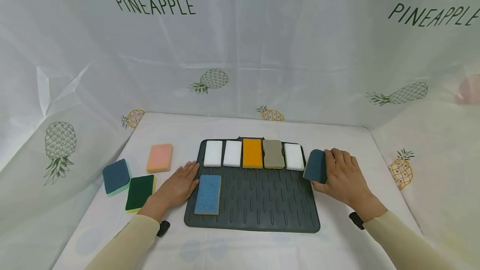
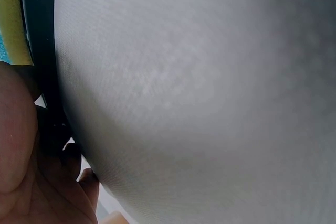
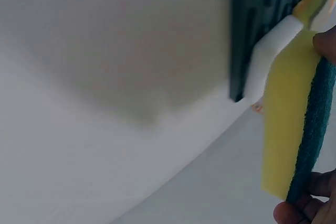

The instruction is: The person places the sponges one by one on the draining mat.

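Observation:
My right hand (image 1: 344, 174) grips a sponge (image 1: 316, 166) by its edges, thumb on one side and fingers on the other. In the right wrist view this sponge (image 3: 291, 114) shows yellow foam and a dark blue-green scouring layer. It is tilted, at the right edge of a dark grey ridged mat (image 1: 262, 197). My left hand (image 1: 180, 186) rests at the mat's left edge, fingers extended. A blue sponge (image 1: 208, 195) lies on the mat beside it. Along the mat's back are white blocks (image 1: 213, 153), an orange sponge (image 1: 252, 153) and a grey-beige wavy-sided sponge (image 1: 273, 154).
Left of the mat lie a pink-and-orange sponge (image 1: 160, 158), a dark green sponge with yellow foam (image 1: 140, 193) and a dark blue sponge with light green foam (image 1: 116, 176). A pineapple-print sheet (image 1: 240, 45) hangs behind the white table (image 1: 180, 124) and at its sides.

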Demonstrator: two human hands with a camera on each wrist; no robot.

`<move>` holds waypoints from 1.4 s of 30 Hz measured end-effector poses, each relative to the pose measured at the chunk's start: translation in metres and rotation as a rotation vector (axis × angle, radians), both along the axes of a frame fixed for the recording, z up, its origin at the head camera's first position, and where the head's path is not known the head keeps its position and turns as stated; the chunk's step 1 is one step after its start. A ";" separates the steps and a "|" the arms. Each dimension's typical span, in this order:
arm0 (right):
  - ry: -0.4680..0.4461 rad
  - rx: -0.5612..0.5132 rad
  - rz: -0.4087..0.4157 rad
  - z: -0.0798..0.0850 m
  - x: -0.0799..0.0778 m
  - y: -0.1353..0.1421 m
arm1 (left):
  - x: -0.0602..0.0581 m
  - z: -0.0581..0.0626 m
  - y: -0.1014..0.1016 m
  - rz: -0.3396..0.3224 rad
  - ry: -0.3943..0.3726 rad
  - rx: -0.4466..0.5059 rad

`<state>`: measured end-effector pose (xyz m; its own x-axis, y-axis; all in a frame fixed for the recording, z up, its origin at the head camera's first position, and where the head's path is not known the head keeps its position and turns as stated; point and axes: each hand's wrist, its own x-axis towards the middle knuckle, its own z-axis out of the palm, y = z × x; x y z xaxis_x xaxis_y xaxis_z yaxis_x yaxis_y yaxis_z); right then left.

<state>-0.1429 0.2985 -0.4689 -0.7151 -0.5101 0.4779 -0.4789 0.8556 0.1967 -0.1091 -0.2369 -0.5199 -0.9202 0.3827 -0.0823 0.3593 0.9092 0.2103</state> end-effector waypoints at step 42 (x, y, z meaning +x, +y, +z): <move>-0.449 0.137 0.205 -0.028 0.035 -0.218 | 0.000 0.000 0.001 0.000 0.000 0.023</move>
